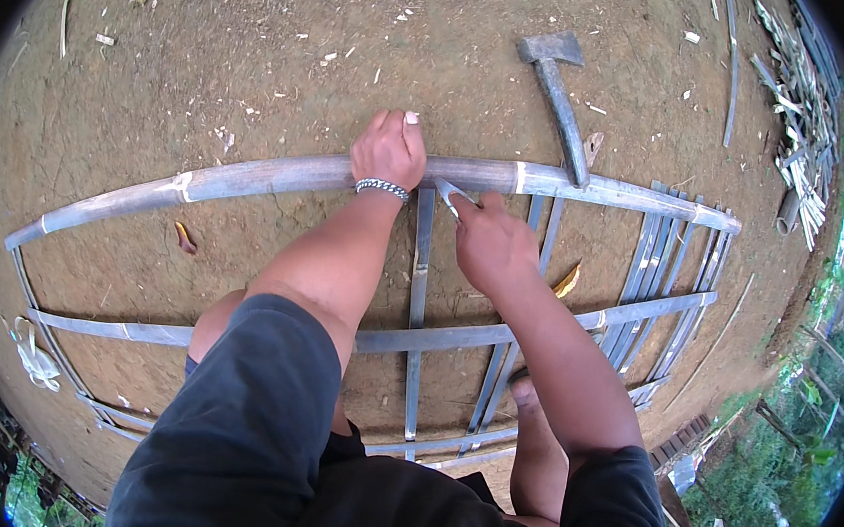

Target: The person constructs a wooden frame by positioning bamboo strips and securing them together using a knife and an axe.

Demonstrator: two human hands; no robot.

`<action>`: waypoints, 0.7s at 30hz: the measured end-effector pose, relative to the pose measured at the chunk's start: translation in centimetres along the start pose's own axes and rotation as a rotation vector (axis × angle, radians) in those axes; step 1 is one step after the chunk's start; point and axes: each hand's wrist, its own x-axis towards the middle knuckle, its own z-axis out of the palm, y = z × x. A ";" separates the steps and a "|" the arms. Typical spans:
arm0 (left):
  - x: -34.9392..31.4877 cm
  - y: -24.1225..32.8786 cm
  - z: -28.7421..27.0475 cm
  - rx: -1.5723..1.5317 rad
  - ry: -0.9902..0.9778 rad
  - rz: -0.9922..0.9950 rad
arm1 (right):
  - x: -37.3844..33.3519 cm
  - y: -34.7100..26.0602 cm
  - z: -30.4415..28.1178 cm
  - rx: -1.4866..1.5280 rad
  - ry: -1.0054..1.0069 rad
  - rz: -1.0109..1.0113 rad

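Note:
A long bamboo pole (279, 173) lies across the ground, forming the far side of a frame of poles and slats. My left hand (390, 147) is closed over it, left of its middle, with a chain bracelet on the wrist. In my right hand (499, 242) is a small pointed metal tool (445, 187), its kind partly hidden by my fingers. The tool's tip is by the pole's near edge, close to the upper end of a narrow bamboo slat (420, 283). I cannot tell whether the tip touches the pole.
An axe (560, 100) lies beyond the pole, its handle end resting on it. Several slats (654, 269) cross the frame at right, over a middle rail (436, 338). Split bamboo (800, 126) is piled far right. A white bag (35, 355) lies at left. My foot (525, 391) is inside the frame.

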 end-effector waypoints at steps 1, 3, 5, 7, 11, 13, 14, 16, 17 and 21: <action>0.0 -0.1 0.1 -0.010 0.009 0.012 | 0.2 0.0 0.1 -0.012 0.000 0.008; 0.0 -0.1 0.2 -0.029 0.028 0.035 | 0.6 -0.1 0.2 -0.038 -0.002 0.021; -0.1 -0.2 0.2 -0.034 0.031 0.034 | 0.6 -0.3 -0.2 -0.078 -0.023 0.017; -0.1 -0.3 0.2 -0.039 0.035 0.035 | 0.7 -0.6 -0.7 -0.114 -0.045 0.008; 0.0 -0.2 0.1 -0.017 0.045 0.041 | 0.9 -0.8 -1.3 -0.184 -0.095 -0.008; 0.0 -0.2 0.1 -0.004 0.052 0.049 | 1.0 -1.1 -1.7 -0.207 -0.131 -0.014; 0.1 -0.3 0.1 -0.007 0.055 0.056 | 1.0 -1.4 -2.1 -0.212 -0.152 -0.015; 0.1 -0.2 0.0 -0.015 0.056 0.065 | 1.0 -1.7 -2.4 -0.240 -0.170 -0.016; 0.1 -0.2 0.0 -0.016 0.055 0.065 | 1.1 -1.9 -2.4 -0.263 -0.167 -0.019; 0.1 -0.5 0.0 -0.019 0.064 0.071 | 2.4 -3.7 -3.9 -0.361 -0.294 -0.067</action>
